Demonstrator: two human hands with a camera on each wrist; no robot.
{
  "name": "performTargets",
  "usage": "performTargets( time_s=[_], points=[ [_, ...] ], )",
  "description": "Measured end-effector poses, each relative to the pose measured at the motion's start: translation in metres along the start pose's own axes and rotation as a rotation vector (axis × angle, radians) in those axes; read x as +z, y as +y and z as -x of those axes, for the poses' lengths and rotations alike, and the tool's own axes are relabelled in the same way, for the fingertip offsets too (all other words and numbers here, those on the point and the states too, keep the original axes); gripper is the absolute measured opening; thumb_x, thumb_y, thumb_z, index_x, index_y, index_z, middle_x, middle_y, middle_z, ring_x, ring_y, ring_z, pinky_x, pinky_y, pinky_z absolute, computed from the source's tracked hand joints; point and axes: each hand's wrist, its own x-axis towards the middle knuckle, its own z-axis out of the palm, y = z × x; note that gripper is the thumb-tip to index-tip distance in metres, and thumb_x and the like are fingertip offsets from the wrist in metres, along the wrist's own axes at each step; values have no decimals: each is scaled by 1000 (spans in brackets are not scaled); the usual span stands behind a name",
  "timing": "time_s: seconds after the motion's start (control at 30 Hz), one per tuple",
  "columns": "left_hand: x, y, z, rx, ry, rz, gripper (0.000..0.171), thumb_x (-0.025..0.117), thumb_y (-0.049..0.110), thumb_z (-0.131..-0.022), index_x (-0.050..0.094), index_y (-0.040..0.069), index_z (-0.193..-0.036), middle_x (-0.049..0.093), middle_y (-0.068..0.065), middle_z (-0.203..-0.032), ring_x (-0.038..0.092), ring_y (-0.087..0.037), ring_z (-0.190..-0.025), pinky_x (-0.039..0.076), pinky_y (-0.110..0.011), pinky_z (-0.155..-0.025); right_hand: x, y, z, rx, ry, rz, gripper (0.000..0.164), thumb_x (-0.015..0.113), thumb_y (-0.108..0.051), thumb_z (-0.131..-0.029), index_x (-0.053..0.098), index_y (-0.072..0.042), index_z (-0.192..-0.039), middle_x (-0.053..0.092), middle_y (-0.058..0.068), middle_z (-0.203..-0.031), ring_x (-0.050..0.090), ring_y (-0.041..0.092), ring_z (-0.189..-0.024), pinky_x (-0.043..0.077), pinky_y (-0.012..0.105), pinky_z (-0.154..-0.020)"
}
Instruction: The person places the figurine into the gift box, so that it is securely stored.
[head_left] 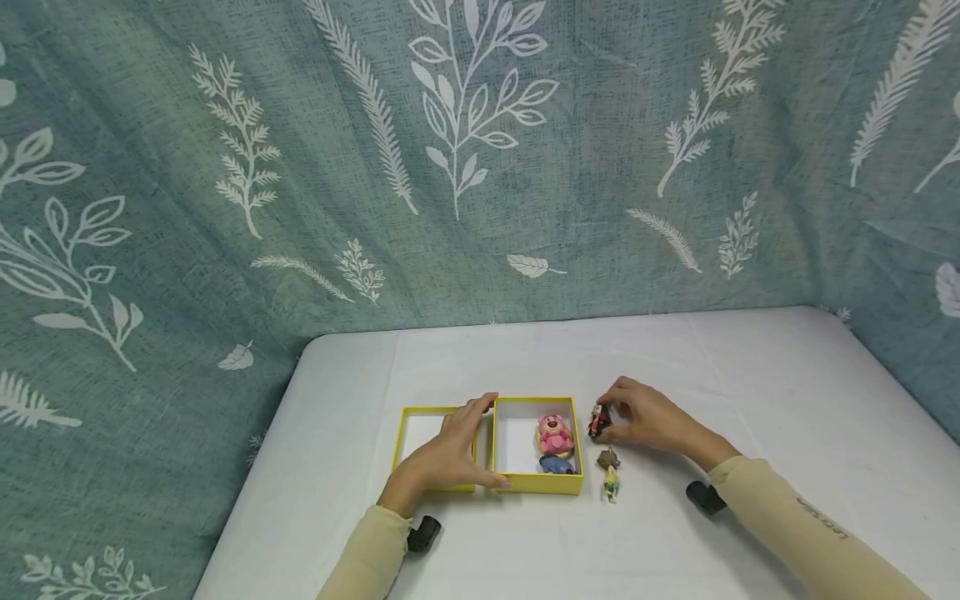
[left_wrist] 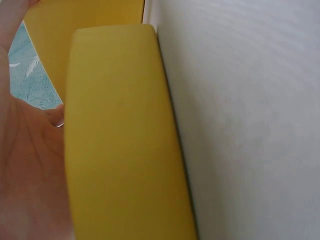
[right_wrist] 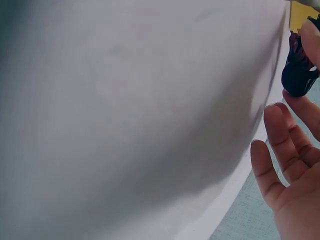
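Observation:
My left hand [head_left: 448,456] spans the left side of a yellow box [head_left: 543,484] with a white inside, thumb at its front wall and fingertips at its back corner. Inside the box's right half lie a pink bear figurine [head_left: 554,437] and a blue figurine [head_left: 557,465]. Just right of the box, my right hand [head_left: 651,418] pinches a small black-and-red figurine [head_left: 598,421] between thumb and index finger. In the right wrist view this figurine [right_wrist: 297,77] looks dark, and the other fingers stand apart from it.
A second shallow yellow-rimmed tray [head_left: 398,442] lies left of the box, partly under my left hand. A small brown-haired figurine [head_left: 611,479] in yellow and green lies on the white table [head_left: 525,550], right of the box. A patterned teal cloth [head_left: 480,250] hangs behind.

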Motion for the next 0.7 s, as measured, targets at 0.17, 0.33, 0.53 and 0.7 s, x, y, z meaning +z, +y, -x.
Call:
performTargets(
  time_s=[0.17, 0.33, 0.53, 0.7],
  points=[
    [0, 0, 0, 7, 0, -9, 123, 83, 63, -63, 9, 35, -157, 22, 3, -161, 18, -26, -150, 14, -57, -119, -7, -2, -3, -10, 23, 16, 49, 84, -36, -76, 70, -7, -113, 59, 1, -102, 53, 13, -82, 45, 27, -66],
    [0, 0, -1, 8, 2, -10, 124, 84, 63, -63, 8, 35, -157, 21, 2, -161, 18, -28, -150, 17, -59, -118, -16, -7, -7, -8, 23, 17, 51, 83, -38, -77, 69, -7, -114, 60, 3, -108, 57, 16, -87, 46, 29, -68],
    [0, -1, -1, 8, 1, -13, 123, 83, 63, -63, 10, 33, -157, 19, 5, -162, 16, -30, -150, 22, -62, -115, -23, -21, -13, -26, 31, 24, 49, 83, -39, -77, 70, -10, -114, 60, 2, -110, 59, 16, -89, 49, 31, -70],
    [0, -2, -2, 12, 3, -22, 123, 83, 64, -63, 11, 30, -157, 18, 7, -162, 15, -29, -150, 21, -60, -116, -30, -34, -18, -41, 32, 28, 46, 83, -39, -76, 71, -13, -111, 59, 1, -111, 59, 17, -90, 49, 33, -72]
  ],
)
